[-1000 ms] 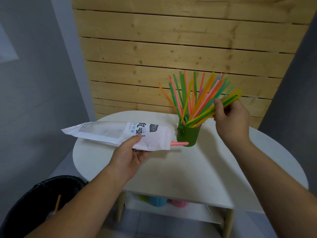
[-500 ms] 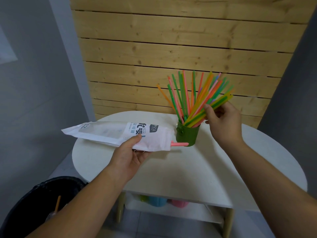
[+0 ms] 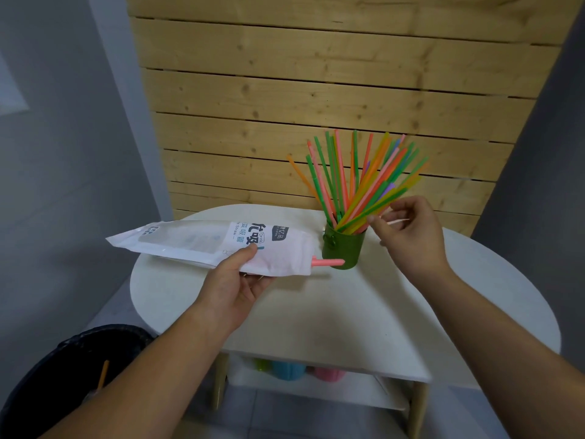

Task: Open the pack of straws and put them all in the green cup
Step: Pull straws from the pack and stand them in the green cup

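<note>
A green cup [image 3: 343,248] stands on the white round table [image 3: 364,315], filled with several colourful straws [image 3: 346,185] that fan out upward. My right hand [image 3: 411,236] hovers just right of the cup with its fingers apart, the thumb tip close to the lowest leaning straws and holding none. My left hand [image 3: 234,280] grips the white straw pack [image 3: 202,245] from below, holding it level above the table's left side. One pink straw [image 3: 329,262] pokes out of the pack's open right end, in front of the cup.
A black bin [image 3: 63,375] with an orange straw in it sits at the lower left. Green, blue and pink cups [image 3: 288,369] stand on the shelf under the table. A wooden slat wall [image 3: 316,90] rises right behind the table.
My right hand has lowered a bunch of straws into the cup, let go of them and opened its fingers. The left hand and the pack have stayed put.
</note>
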